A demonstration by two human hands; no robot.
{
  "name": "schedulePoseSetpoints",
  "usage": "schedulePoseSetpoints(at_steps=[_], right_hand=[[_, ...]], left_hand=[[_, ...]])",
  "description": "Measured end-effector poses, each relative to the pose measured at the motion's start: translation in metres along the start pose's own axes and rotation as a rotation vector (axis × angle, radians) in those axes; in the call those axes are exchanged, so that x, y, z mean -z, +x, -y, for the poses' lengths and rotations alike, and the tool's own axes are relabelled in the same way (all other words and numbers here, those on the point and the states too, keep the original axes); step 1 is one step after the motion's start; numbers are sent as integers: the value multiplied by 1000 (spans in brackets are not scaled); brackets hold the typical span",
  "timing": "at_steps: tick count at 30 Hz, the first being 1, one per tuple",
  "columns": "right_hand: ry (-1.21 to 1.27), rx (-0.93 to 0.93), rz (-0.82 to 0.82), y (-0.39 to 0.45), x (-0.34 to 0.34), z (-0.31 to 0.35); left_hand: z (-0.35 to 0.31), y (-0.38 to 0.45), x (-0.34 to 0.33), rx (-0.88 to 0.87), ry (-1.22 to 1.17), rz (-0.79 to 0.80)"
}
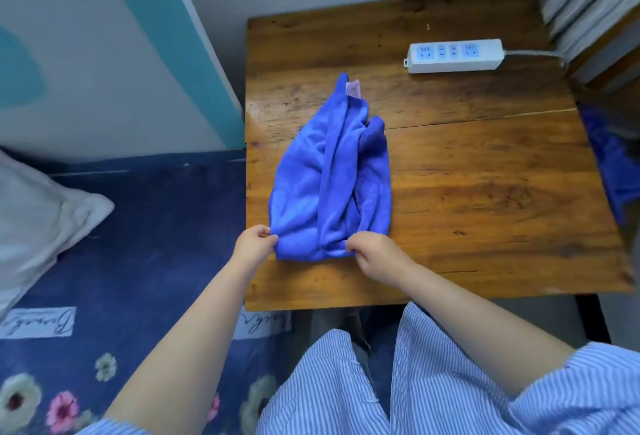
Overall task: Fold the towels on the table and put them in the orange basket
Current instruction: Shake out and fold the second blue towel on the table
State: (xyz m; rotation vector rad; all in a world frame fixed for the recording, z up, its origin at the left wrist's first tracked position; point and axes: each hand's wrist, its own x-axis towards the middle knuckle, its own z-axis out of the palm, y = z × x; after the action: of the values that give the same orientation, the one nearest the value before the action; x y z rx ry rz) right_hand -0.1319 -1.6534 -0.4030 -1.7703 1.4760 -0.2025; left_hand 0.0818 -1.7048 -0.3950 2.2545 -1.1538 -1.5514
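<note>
— Pinching is what is seen at both hands, then?

— Yes. The near left corner of the blue towel (329,178) is pinched between thumb and curled fingers of the left hand (254,242), and the near right corner is gripped the same way by the right hand (372,249). The short near edge is held taut between them.

— And how is the cloth shaped?

— A soft, fleecy pile is shown, gathered into long lengthwise folds. It is narrowed toward the far end, so a rough teardrop is formed. A small pink label (354,88) is sewn at that far tip. The towel is laid on the left half of the surface (485,175), with its near edge just inside the front edge.

— What is the surface made of?

— Varnished brown wood, with dark knots, worn patches and a seam running across the planks. A white plastic power strip (455,55), oblong with pale blue sockets, is set near the far right corner, well apart from the towel.

— Beyond that?

— A navy floral bedsheet (138,261) and a white pillow (38,213) are seen on the left. Blue-and-white striped fabric is worn by the person.
</note>
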Motion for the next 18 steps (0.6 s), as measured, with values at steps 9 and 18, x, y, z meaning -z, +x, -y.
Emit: schedulePoseSetpoints(at_steps=[9,18], right_hand=[[-127,-301,-217,34,15,4],[-254,-503,-143,36,-15,18]], left_hand=[[-7,1,-10,-2,-81,-122],[-3,11,-7,82,-120,-146]])
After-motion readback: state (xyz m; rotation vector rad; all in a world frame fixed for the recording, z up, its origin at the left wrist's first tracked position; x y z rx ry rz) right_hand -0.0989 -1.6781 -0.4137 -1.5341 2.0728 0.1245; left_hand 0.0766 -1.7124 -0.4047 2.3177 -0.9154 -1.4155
